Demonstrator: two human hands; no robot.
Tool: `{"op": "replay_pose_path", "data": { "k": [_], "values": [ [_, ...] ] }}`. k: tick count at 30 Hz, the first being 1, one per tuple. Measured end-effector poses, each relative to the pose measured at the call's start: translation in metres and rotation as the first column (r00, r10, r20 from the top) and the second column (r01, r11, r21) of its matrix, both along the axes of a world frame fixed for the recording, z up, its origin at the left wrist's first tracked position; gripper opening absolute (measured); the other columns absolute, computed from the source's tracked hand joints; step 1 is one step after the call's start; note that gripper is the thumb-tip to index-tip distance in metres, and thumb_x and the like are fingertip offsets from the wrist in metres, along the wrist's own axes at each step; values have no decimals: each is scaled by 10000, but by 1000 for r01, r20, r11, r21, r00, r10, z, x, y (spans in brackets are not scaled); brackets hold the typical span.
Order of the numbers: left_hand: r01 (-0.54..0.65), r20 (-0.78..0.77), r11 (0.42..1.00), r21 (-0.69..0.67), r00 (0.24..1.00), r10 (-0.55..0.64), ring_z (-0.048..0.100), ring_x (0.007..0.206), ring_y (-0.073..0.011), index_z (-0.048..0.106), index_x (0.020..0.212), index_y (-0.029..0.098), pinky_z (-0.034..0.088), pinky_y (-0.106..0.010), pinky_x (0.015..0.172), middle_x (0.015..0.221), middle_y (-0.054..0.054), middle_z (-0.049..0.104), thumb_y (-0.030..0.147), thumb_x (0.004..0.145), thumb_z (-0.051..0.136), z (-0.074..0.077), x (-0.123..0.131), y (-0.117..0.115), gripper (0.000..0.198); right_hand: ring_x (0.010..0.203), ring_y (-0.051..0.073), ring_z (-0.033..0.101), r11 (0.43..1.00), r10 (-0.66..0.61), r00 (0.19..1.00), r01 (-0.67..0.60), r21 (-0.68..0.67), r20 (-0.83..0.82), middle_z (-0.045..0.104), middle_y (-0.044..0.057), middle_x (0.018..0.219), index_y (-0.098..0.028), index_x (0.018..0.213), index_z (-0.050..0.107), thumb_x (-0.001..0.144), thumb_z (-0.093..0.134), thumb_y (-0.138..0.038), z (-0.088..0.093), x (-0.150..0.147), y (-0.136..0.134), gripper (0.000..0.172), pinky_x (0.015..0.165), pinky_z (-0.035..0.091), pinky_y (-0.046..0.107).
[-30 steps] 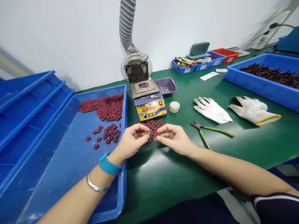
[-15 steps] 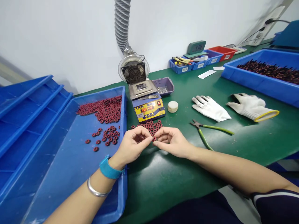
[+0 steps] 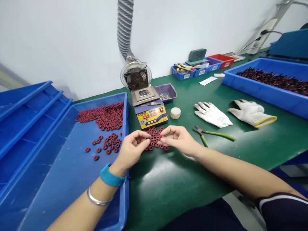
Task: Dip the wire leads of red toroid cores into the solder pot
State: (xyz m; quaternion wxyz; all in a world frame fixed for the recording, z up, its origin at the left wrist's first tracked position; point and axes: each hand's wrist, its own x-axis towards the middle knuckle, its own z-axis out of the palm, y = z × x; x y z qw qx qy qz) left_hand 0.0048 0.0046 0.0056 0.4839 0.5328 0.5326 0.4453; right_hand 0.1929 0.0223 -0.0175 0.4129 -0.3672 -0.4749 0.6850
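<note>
Small red-and-black wound ring cores (image 3: 154, 136) lie packed together on the green table in front of a blue-and-yellow heater unit (image 3: 152, 116). My left hand (image 3: 134, 146) is at the left edge of this cluster, thumb and forefinger slightly apart, with nothing visible between them. Over the cluster's right side is my right hand (image 3: 179, 139), its thumb and forefinger parted too; its other fingers are curled and partly hidden. Some cores are covered by the fingertips. More ring cores (image 3: 110, 117) fill the back of a blue tray (image 3: 69, 179) on the left.
Right of my hands lie green-handled cutters (image 3: 201, 130), a white glove (image 3: 213, 115) and another glove (image 3: 251, 112). A round white pad (image 3: 175, 113) and a purple tray (image 3: 172, 91) stand beside the heater. A large blue bin (image 3: 260, 91) holds dark parts. A grey duct (image 3: 125, 30) hangs behind.
My hands have moved apart from a fingertip-to-fingertip pinch around one ring core, showing more of the cluster between them. The whole view has shifted slightly.
</note>
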Motion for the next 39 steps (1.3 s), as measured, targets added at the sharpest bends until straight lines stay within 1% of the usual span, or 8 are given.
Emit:
{"op": "replay_pose_path", "data": {
  "k": [4, 8, 10, 13, 16, 22, 31, 39],
  "values": [
    [95, -16, 992, -83, 995, -97, 576, 589, -113, 631, 784, 142, 464, -236, 573, 662, 1, 622, 296, 622, 746, -3, 1, 0, 251, 653, 109, 666, 977, -106, 990, 87, 193, 94, 697, 5, 719, -146, 814, 673, 571, 841, -313, 33, 11, 46, 339, 600, 548, 230],
    [158, -40, 981, -114, 986, -163, 580, 616, -119, 624, 807, 139, 444, -233, 568, 678, -6, 621, 318, 635, 749, -6, -2, 0, 278, 570, 68, 573, 871, -308, 920, 170, 462, 243, 668, 11, 682, -118, 800, 682, 652, 781, -174, 80, 4, 121, 187, 531, 491, 192],
    [169, -51, 980, -107, 983, -175, 577, 618, -121, 619, 800, 141, 438, -234, 563, 678, -7, 618, 330, 645, 747, -8, -4, 0, 276, 563, 85, 568, 848, -357, 845, 115, 517, 397, 645, 24, 637, -99, 787, 663, 694, 746, -158, 99, -7, 156, 138, 561, 503, 227],
    [195, -60, 976, -100, 978, -202, 563, 609, -118, 614, 782, 143, 425, -232, 558, 669, -6, 612, 341, 662, 739, -10, -6, 0, 262, 651, 141, 613, 774, -463, 635, -51, 631, 619, 637, 66, 636, -77, 710, 651, 717, 713, -174, 115, -27, 192, 115, 700, 533, 305],
    [214, -66, 971, -103, 973, -222, 522, 574, -105, 607, 777, 146, 398, -224, 533, 641, 6, 588, 344, 670, 734, -12, -6, 0, 259, 824, 215, 658, 716, -538, 448, -203, 668, 714, 666, 112, 728, -64, 709, 662, 710, 695, -179, 116, -44, 211, 120, 823, 516, 347],
    [233, -86, 964, -129, 966, -245, 449, 556, -85, 585, 806, 143, 366, -217, 526, 623, 33, 530, 342, 699, 695, -12, -6, 0, 251, 925, 261, 669, 693, -568, 291, -334, 639, 770, 693, 137, 839, -68, 773, 694, 715, 680, -224, 106, -61, 226, 167, 865, 517, 351],
    [261, -111, 950, -171, 953, -282, 421, 538, -80, 568, 809, 130, 330, -222, 518, 594, 47, 490, 332, 730, 645, -8, -5, 0, 230, 961, 267, 668, 716, -555, 212, -371, 591, 805, 706, 144, 914, -83, 857, 710, 741, 666, -268, 97, -62, 231, 223, 867, 520, 326],
    [260, -120, 946, -192, 951, -286, 415, 551, -81, 574, 812, 126, 318, -230, 525, 618, 42, 496, 329, 729, 650, -7, -4, -1, 233, 972, 265, 668, 723, -535, 211, -387, 572, 818, 709, 157, 986, -84, 941, 692, 726, 675, -270, 93, -69, 233, 285, 834, 526, 307]
  ]
}}
